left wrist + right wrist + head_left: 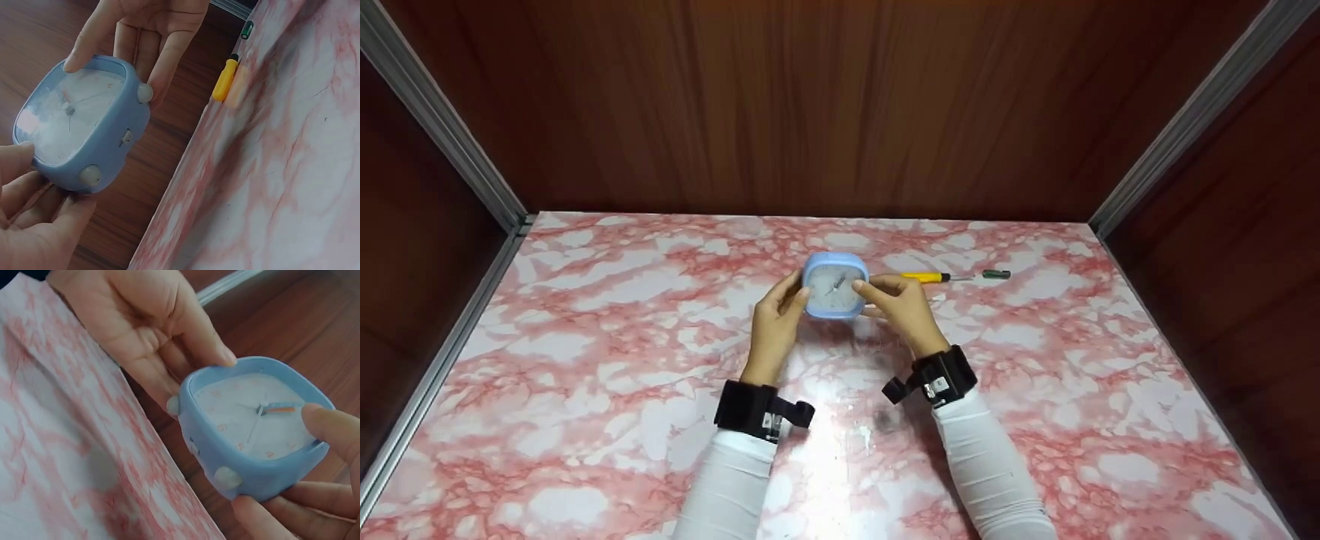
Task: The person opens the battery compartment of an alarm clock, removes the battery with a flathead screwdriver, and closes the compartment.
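Note:
A light-blue alarm clock (pixel 835 300) with a white dial is held up between both hands, its face toward the head camera. My left hand (pixel 777 319) grips its left side, thumb on the front rim and fingers behind. On the other side my right hand (pixel 906 304) grips it, the thumb lying over the dial's edge and the fingers behind the case. In the left wrist view the clock (pixel 79 112) shows two small whitish feet and a little fitting on its underside. The clock's back is hidden.
A yellow screwdriver (pixel 924 277) with a black collar lies on the pink-and-white marbled table (pixel 607 390) right of the clock. Beyond its tip is a small green battery (pixel 997 274). Brown wood-grain panels (pixel 810 105) with metal edge strips enclose the table.

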Tool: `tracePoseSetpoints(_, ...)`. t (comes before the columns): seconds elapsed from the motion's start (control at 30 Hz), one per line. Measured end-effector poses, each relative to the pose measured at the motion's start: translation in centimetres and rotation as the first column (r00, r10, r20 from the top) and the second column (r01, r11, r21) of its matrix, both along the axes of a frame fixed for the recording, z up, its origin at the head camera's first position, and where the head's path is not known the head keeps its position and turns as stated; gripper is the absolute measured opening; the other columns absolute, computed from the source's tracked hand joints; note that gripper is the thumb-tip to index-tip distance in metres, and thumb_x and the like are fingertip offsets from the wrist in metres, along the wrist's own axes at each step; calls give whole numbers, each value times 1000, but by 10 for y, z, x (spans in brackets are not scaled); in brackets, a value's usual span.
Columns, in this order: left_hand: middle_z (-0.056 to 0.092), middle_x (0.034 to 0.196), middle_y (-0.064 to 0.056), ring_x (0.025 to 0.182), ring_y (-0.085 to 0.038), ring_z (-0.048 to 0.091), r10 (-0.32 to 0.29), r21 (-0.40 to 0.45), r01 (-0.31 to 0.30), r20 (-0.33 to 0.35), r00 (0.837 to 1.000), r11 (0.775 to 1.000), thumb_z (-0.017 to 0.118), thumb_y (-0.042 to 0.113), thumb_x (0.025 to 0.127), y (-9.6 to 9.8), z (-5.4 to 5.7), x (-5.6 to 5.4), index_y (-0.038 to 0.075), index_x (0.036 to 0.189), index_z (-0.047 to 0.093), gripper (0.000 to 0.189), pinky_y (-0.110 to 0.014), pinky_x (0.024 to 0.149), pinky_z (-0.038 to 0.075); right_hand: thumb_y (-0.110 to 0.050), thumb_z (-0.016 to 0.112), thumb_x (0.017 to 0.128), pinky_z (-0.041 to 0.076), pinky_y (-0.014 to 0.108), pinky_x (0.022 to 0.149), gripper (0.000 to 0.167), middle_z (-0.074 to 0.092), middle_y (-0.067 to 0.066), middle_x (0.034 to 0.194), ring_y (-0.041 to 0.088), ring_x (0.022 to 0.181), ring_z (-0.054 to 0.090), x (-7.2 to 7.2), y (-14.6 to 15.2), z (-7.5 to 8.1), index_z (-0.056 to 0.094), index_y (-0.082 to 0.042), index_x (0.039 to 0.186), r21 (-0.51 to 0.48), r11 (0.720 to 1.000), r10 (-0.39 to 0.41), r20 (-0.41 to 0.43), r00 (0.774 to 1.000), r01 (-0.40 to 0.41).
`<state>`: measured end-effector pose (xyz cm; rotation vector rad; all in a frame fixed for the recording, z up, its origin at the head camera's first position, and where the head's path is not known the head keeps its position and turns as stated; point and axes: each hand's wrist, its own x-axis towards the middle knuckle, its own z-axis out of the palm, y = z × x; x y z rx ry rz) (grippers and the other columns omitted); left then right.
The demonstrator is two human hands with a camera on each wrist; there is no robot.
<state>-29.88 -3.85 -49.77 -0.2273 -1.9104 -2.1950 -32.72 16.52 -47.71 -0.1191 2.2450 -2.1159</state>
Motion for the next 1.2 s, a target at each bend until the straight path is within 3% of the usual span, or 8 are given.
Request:
tracePoseSetpoints(0.17, 53, 134, -22, 126, -30, 50, -2, 34, 1, 9, 1000, 999, 59, 6, 96, 0, -2, 0, -5, 136, 50, 43, -33, 105, 40, -28, 76, 84, 51, 49, 91, 41, 64, 18, 107, 26, 94, 65, 0, -3, -2, 67, 4, 108, -42, 999, -5, 71, 997, 8)
tracePoseSetpoints(0.27, 51, 136, -23, 127, -31, 48, 5, 16, -6, 54, 999, 1000, 58, 2, 95, 0, -5, -1, -5, 137, 48, 43, -34, 105, 41, -12, 70, 87, 50, 52, 92, 33, 65, 19, 106, 25, 91, 66, -1, -6, -3, 65, 6, 113, -44, 999, -14, 97, 995, 18)
tracePoseSetpoints(0.43, 43, 142, -26, 131, -33, 44, 20, -32, -16, 128, 992, 999, 53, -4, 95, 2, -11, -3, -9, 140, 41, 47, -33, 105, 40, 3, 64, 85, 50, 53, 90, 34, 66, 24, 106, 27, 85, 68, -1, -8, -6, 61, 11, 118, -65, 998, 10, 111, 994, -3)
tracePoseSetpoints(0.67, 35, 146, -27, 130, -35, 43, 22, -108, -4, 168, 985, 994, 48, -10, 93, 8, -15, -4, -10, 144, 33, 53, -32, 96, 48, 0, 58, 91, 54, 46, 87, 32, 66, 25, 109, 26, 85, 69, -1, -8, -12, 60, 12, 120, -23, 998, 58, 122, 991, -56)
tracePoseSetpoints(0.9, 43, 141, -28, 130, -35, 44, 43, -128, -22, 166, 985, 991, 48, -13, 91, 9, -21, -4, -10, 142, 37, 52, -35, 105, 41, 1, 56, 93, 56, 39, 84, 29, 65, 26, 107, 27, 87, 68, -1, -10, -19, 60, 13, 119, -50, 997, 70, 141, 987, -64)
tracePoseSetpoints(1.2, 48, 138, -24, 129, -33, 46, 66, -156, -38, 181, 981, 987, 49, -11, 91, 12, -23, -4, -6, 139, 43, 50, -34, 108, 38, -2, 56, 94, 57, 35, 80, 28, 66, 25, 107, 22, 85, 68, -5, -8, -25, 62, 12, 117, 72, 997, 21, 145, 989, -32)
